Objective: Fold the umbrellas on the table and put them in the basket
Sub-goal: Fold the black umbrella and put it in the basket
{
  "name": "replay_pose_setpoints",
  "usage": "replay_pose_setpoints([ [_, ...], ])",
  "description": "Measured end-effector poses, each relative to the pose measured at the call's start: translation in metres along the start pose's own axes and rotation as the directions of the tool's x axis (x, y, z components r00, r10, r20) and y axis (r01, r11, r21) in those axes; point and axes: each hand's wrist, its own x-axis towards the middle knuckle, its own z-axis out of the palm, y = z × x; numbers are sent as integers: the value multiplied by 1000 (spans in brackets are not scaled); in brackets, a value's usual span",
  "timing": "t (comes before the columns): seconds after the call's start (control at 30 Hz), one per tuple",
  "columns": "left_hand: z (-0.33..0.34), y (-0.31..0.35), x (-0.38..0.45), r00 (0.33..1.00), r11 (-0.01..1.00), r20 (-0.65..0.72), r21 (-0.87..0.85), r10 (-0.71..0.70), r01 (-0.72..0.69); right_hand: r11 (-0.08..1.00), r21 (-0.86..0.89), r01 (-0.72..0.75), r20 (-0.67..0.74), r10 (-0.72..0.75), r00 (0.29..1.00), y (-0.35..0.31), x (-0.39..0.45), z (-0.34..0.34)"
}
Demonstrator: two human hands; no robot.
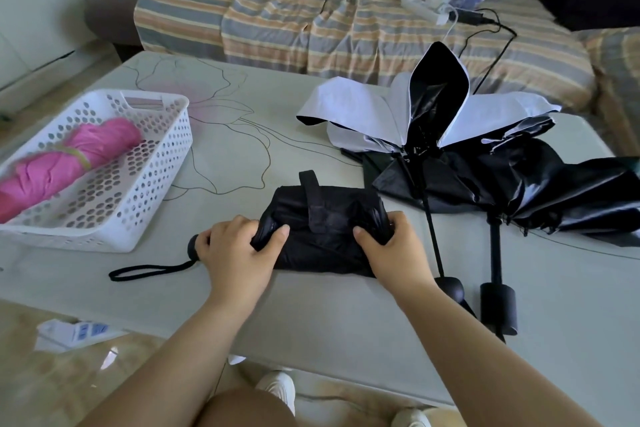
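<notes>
Across the far side, a sofa with a striped cover, cables and a power strip on it. Nearer, the pale table with a flower drawing carries everything for the task. Right side: two umbrellas not folded yet, a white-and-black umbrella with panels sticking up and a black open umbrella sprawled beside it, both handles pointing near, likely queued for later. Left side: white perforated basket, touching nothing else, with a pink umbrella already rolled and lying inside, so one is done. Centre near: black folded umbrella lies flat on the table, canopy bunched, its closing strap loose and pointing far, not wrapped yet. Wrist loop trails left from the handle end. Left hand grips the handle end, fingers curled round the gathered fabric; right hand clamps the other end, thumb pressed on top. Both seem to hold the roll tight so the cloth does not spring open before strapping. Judged step: rolling, then strap, then basket.
</notes>
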Motion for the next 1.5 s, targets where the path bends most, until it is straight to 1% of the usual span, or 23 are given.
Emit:
replay_pose_setpoints([
  [0.13,6,3,-1,998,998,-22,4,-67,67,997,-25,-72,-50,71,996,-7,-2,2],
  [0.17,7,2,-1,997,997,-14,-1,-76,76,994,-109,-33,-86,23,996,-8,-3,0],
  [0.2,7,2,-2,997,997,-11,-6,-80,80,971,-221,90,-137,-123,983,-10,-6,-3],
  [0.23,6,2,-1,997,997,-7,-13,-81,81,902,-325,284,-173,-352,920,-14,-11,-5],
  [0.27,5,2,-1,996,996,-3,-19,-84,84,778,-384,498,-141,-582,801,-19,-17,-7],
  [0.3,4,3,-1,996,996,2,-13,-84,84,631,-405,661,-37,-734,678,-19,-22,-6],
  [0.33,4,3,0,997,997,5,-2,-83,83,484,-422,767,115,-810,575,-16,-27,-3],
  [0.37,5,4,0,997,997,1,4,-79,79,354,-459,815,264,-821,505,-10,-29,3],
  [0.4,5,3,0,997,997,-7,4,-74,74,271,-508,818,378,-783,494,-3,-28,9],
  [0.43,5,4,-1,997,997,-18,0,-71,71,241,-554,797,435,-732,524,4,-25,15],
  [0.5,3,5,-3,997,998,-28,-2,-70,70,313,-566,763,445,-663,602,10,-17,20],
  [0.57,1,7,-4,997,998,-31,8,-64,64,377,-559,739,431,-628,647,8,-13,22],
  [0.73,-11,8,0,991,997,112,23,-80,77,500,-558,663,463,-475,748,-16,-16,19],
  [0.8,-22,10,2,992,986,31,109,122,-125,510,-558,654,499,-423,756,-18,-15,17],
  [0.83,-28,16,2,959,946,4,163,284,-281,519,-566,641,501,-401,767,-19,-13,16],
  [0.9,-32,25,1,811,793,106,171,576,-585,521,-564,641,490,-413,767,-17,-13,18],
  [0.97,-28,26,-5,673,672,305,125,674,-730,522,-560,643,489,-418,766,-18,-14,18],
  [1.03,-19,22,-8,644,663,439,136,626,-736,522,-562,641,483,-422,767,-18,-15,17],
  [1.2,-14,29,9,664,698,507,158,549,-698,591,-575,566,465,-333,820,-25,-1,9],
  [1.27,-15,34,17,677,770,587,135,445,-623,588,-588,556,486,-293,824,-29,5,4],
  [1.3,-14,33,18,692,779,567,135,446,-612,579,-598,554,501,-270,822,-30,7,4],
  [1.4,-13,31,13,643,715,561,123,522,-688,496,-672,549,543,-175,822,-32,14,9],
  [1.5,-12,27,9,654,713,525,121,545,-691,397,-730,556,544,-154,825,-33,19,15],
])
